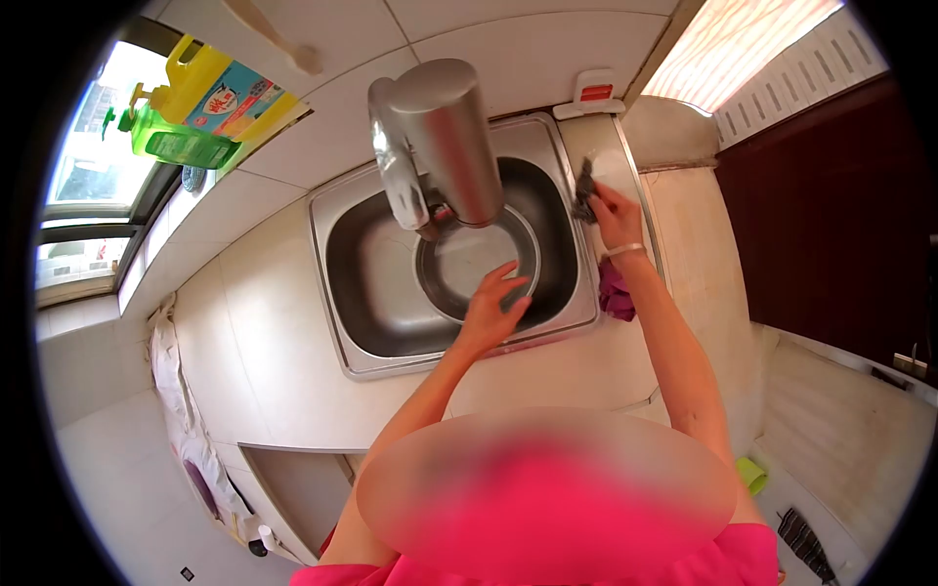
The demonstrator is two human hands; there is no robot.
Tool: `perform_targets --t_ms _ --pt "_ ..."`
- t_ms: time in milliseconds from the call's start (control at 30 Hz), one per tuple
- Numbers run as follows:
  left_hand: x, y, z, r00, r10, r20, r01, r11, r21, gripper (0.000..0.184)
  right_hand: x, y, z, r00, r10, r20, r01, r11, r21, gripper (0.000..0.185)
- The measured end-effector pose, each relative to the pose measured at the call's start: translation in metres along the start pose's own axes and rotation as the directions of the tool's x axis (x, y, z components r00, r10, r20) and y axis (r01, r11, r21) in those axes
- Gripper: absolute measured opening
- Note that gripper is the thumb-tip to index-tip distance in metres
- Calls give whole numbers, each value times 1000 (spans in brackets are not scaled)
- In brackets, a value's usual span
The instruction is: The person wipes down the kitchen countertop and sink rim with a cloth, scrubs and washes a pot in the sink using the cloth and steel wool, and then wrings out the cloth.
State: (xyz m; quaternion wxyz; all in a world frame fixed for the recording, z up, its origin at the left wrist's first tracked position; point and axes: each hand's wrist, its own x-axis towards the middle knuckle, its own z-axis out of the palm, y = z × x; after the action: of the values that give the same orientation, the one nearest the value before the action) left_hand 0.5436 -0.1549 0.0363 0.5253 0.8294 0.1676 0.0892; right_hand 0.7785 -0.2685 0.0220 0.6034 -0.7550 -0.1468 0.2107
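Over the near edge of the metal sink (371, 349), my left hand (495, 311) is held with its fingers apart and nothing in them, beside a round metal basin (469, 269) inside the sink. My right hand (616, 217) pinches a dark grey cloth or scrubber (585, 191) on the counter right of the sink. A purple cloth (616, 292) lies just below my right wrist. A large steel faucet or pitcher-like object (449, 137) stands over the far part of the sink and hides part of the basin.
A green soap bottle (181, 140) and a yellow detergent jug (220, 93) stand on the window ledge at the left. A white and red holder (595, 94) is behind the sink. Dark red cabinet (831, 215) at the right. A long-handled tool (274, 37) is at the top.
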Motion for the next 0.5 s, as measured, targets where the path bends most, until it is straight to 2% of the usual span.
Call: perform_targets --t_ms 33,67,100,133,233,333,367,433,500 --pt "-7 -7 -13 999 -19 -27 18 1000 -20 29 18 -10 13 955 -291 -48 270 929 -253 28" --pt "-15 -16 -25 998 -46 -51 44 998 -39 27 34 -20 29 833 -553 -17 475 731 -490 28" --pt "-22 -20 -34 996 -72 -54 71 997 -35 27 51 -29 44 793 -609 -5 532 696 -482 26" --pt "-29 -23 -44 993 -102 -58 100 994 -30 27 74 -26 56 735 -674 80 601 592 -537 29" --pt "-47 -40 -61 983 -161 -91 160 987 -15 26 120 -9 78 747 -594 298 603 418 -679 32" --pt "-60 -54 -69 977 -171 -128 173 985 2 25 134 -4 79 597 -655 462 705 153 -693 37" --pt "-63 -58 -71 976 -174 -130 177 984 14 25 124 0 67 621 -659 424 700 225 -678 38" --pt "-64 -62 -71 976 -175 -128 178 984 6 24 58 -42 35 670 -663 334 672 349 -653 40" --pt "-65 -58 -75 975 -182 -130 180 983 -21 23 -1 -31 -6 721 -626 296 602 354 -716 40"
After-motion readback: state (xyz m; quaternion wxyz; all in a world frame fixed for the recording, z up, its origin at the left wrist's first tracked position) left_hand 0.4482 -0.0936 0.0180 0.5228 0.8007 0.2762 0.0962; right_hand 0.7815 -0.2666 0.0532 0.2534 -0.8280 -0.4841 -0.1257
